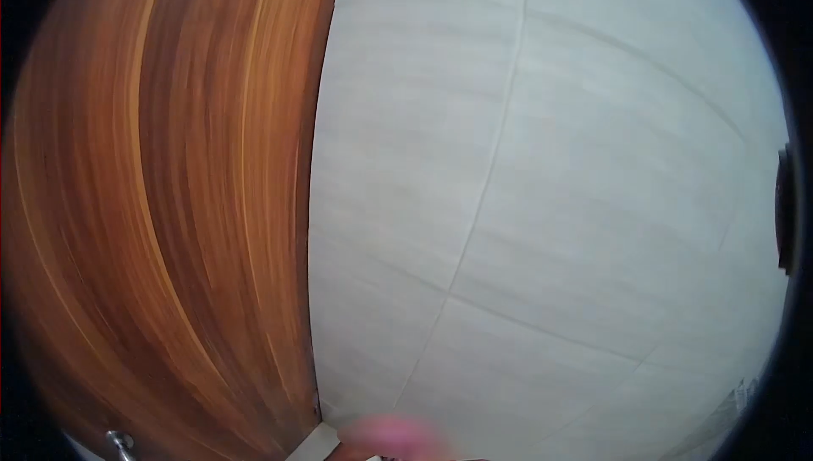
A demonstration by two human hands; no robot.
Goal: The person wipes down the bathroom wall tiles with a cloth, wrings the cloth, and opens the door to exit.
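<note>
No fingers show, so whether they are apart, together or clamped on something I cannot tell. The nearest thing is a pink blur (398, 437), too smeared to identify, just right of the lower end of the wooden panel (203, 190). Close by that same end is a white strip (315, 445); a metal fitting (121, 441) sits at the panel's lower left. Pale tiles (508, 165) spread to the panel's right, with a dark object (786, 207) well apart from it. Good handling here, I judge, means tilting the head until the fingers show, and keeping them clear of the panel's long edge.
</note>
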